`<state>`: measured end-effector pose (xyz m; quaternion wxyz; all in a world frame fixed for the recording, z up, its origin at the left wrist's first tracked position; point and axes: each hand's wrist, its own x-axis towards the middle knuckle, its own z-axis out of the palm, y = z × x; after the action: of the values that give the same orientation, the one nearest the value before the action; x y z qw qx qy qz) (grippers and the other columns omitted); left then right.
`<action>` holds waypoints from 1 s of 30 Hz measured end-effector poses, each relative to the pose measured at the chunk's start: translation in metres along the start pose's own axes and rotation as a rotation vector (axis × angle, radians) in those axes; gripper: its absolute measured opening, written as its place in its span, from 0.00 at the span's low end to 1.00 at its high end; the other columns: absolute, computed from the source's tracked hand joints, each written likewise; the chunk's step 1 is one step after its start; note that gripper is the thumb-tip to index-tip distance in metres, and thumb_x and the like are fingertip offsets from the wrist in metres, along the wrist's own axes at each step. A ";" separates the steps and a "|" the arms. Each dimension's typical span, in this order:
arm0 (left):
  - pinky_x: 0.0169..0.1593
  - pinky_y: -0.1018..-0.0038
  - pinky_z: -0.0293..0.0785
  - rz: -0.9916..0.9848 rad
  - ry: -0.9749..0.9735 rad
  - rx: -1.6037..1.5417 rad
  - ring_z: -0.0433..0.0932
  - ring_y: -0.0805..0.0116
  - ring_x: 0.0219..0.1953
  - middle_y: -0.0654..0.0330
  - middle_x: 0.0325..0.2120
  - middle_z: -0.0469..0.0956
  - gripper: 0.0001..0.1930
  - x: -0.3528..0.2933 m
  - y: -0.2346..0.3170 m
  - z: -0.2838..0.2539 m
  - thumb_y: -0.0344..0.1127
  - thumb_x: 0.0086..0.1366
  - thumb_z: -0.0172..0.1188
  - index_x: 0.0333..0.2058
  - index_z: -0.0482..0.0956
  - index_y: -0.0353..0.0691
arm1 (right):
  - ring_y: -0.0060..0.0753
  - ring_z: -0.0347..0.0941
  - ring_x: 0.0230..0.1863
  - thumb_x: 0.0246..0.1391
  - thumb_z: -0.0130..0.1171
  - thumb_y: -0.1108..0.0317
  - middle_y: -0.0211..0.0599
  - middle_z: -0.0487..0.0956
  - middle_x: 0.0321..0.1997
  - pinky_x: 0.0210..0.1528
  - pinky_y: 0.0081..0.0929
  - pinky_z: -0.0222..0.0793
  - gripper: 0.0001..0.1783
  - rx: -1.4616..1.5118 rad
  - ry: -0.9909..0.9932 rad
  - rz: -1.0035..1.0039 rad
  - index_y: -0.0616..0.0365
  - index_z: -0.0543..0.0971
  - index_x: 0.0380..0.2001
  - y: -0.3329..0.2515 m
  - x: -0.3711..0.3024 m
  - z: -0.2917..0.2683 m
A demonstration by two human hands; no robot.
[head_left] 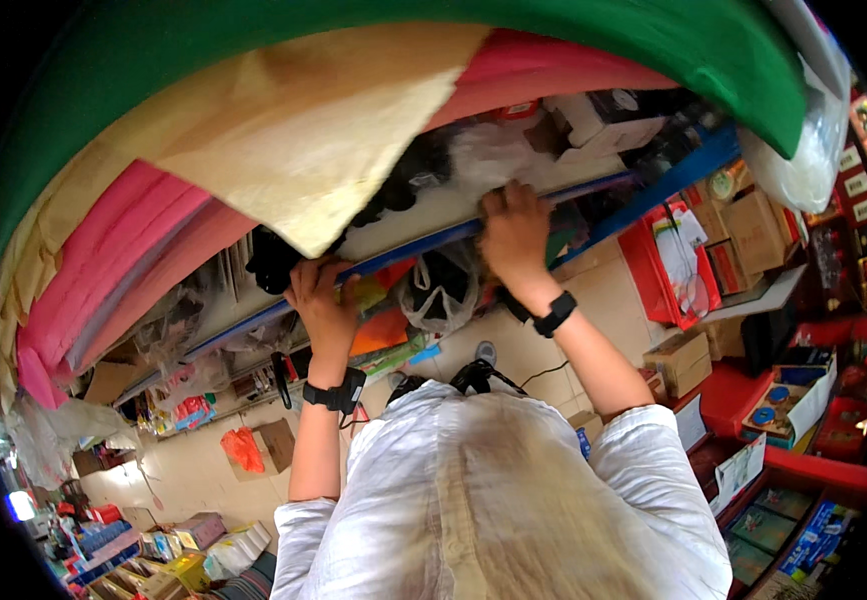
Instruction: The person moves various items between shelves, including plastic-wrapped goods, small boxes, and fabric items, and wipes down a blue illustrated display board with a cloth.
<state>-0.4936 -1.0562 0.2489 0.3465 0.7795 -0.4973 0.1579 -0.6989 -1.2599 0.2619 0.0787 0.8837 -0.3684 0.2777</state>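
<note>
My left hand [321, 302] rests at the blue-trimmed front edge of a pale shelf [408, 235], fingers bent over the edge and thumb apart. Close by its fingers lies a black item [272, 260] whose kind I cannot make out. Farther right along the same edge, my right hand [515, 238] is curled over it, next to some clear plastic wrapping [493, 152]. The fingertips of both hands are partly hidden. A translucent plastic bag [439, 295] with dark contents hangs below the edge between the hands. Each wrist wears a black band.
Large sheets in cream [323, 120], pink [103, 270] and green [643, 50] hang over the shelf ahead. A red basket [668, 265] and cardboard boxes [678, 360] stand on the right. An orange bag [243, 449] lies on the tiled floor at left.
</note>
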 end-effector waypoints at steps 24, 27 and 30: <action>0.56 0.51 0.60 0.075 0.016 0.075 0.72 0.52 0.56 0.61 0.47 0.79 0.09 -0.010 0.004 0.009 0.34 0.62 0.67 0.41 0.83 0.45 | 0.54 0.72 0.57 0.41 0.54 0.83 0.46 0.76 0.57 0.61 0.43 0.70 0.32 0.931 -0.140 -0.026 0.50 0.82 0.52 0.069 -0.092 -0.044; 0.55 0.49 0.59 0.043 -0.017 0.140 0.72 0.52 0.55 0.61 0.46 0.79 0.09 -0.008 0.018 0.006 0.34 0.63 0.66 0.42 0.82 0.44 | 0.54 0.74 0.55 0.44 0.55 0.83 0.45 0.77 0.54 0.58 0.43 0.71 0.28 1.009 -0.074 0.113 0.52 0.81 0.50 0.099 -0.107 -0.056; 0.54 0.48 0.61 0.084 0.009 0.131 0.72 0.52 0.56 0.60 0.47 0.79 0.09 -0.007 0.015 0.010 0.35 0.65 0.65 0.43 0.82 0.45 | 0.55 0.75 0.56 0.43 0.56 0.84 0.47 0.77 0.53 0.58 0.41 0.72 0.28 1.026 -0.051 0.240 0.54 0.82 0.51 0.119 -0.125 -0.064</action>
<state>-0.5112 -1.0626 0.2428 0.2900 0.7781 -0.5167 0.2083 -0.8807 -1.2472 0.2387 -0.4052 0.7668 -0.2856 0.4078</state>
